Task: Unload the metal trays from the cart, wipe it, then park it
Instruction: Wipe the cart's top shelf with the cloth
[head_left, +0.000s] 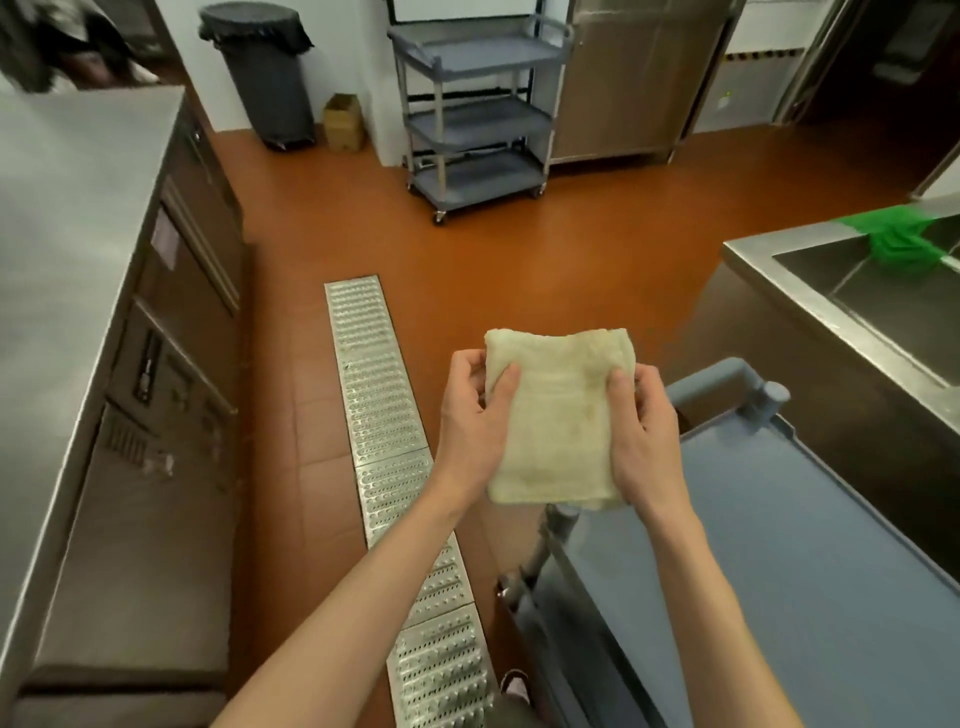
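A folded cream cloth (558, 415) hangs in front of me, held from both sides. My left hand (475, 415) grips its left edge with the thumb on top. My right hand (644, 431) grips its right edge the same way. Below and to the right stands a grey-blue cart (779, 571); its top shelf is bare, with no metal trays on it. The cloth hovers above the cart's near left corner without touching it.
A second grey three-shelf cart (475, 114) stands by the far wall. A steel counter (67, 234) runs along the left, a steel sink (883, 291) with a green cloth (898, 234) at right. A metal drain grate (395, 467) crosses the orange floor; a lidded bin (265, 73) stands at the back.
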